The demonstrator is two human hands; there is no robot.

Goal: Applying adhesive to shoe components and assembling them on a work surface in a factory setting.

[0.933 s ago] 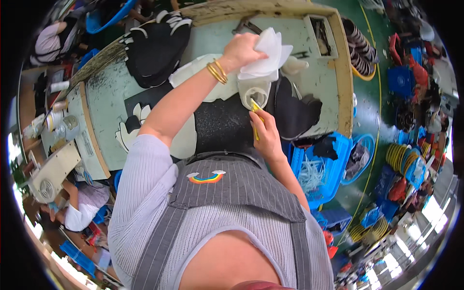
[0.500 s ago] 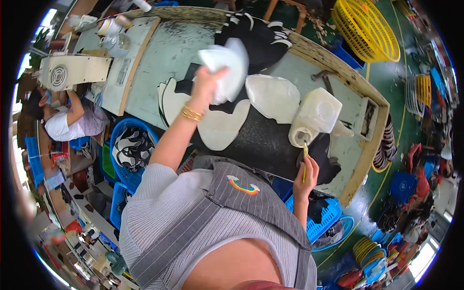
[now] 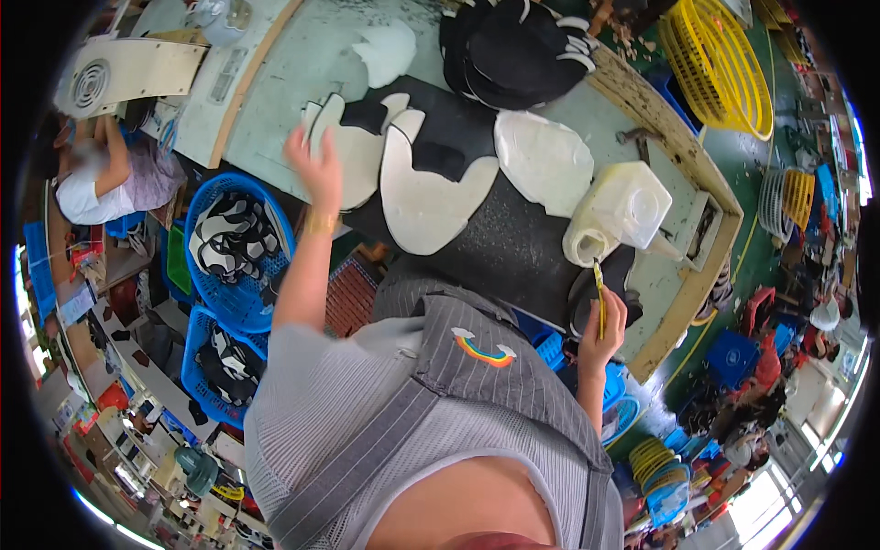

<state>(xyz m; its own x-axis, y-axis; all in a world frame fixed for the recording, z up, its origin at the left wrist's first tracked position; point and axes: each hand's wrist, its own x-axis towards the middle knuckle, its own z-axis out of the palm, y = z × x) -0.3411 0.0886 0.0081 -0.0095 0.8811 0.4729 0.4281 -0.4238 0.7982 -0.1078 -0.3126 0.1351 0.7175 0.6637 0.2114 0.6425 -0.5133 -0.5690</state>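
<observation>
Fingers apart and with nothing in them, my left hand (image 3: 317, 170) hovers over the near left edge of a stack of white-and-black cut pieces (image 3: 359, 158). My right hand (image 3: 605, 323) grips a thin yellow-handled brush (image 3: 601, 301), its tip at the mouth of a white plastic jug (image 3: 632, 206) lying on its side. A U-shaped white piece (image 3: 426, 215) lies on the black mat (image 3: 522, 261) in front of me. Right of it rests a rounded white piece (image 3: 543, 163). Farther off is a white sheet piece (image 3: 386, 52), and a pile of black pieces (image 3: 513, 50) stands beside it.
A hammer (image 3: 642, 137) lies near the wooden rim (image 3: 674, 128) of the table. Blue baskets (image 3: 240, 316) of black-and-white pieces stand at my left. A yellow basket (image 3: 715, 69) is beyond the far right edge. Another person (image 3: 115, 179) sits at a machine (image 3: 137, 75) on the left.
My left hand has let go of the white piece, now on the far part of the table, and moved back toward me to the left. The right hand stays with the brush at the jug.
</observation>
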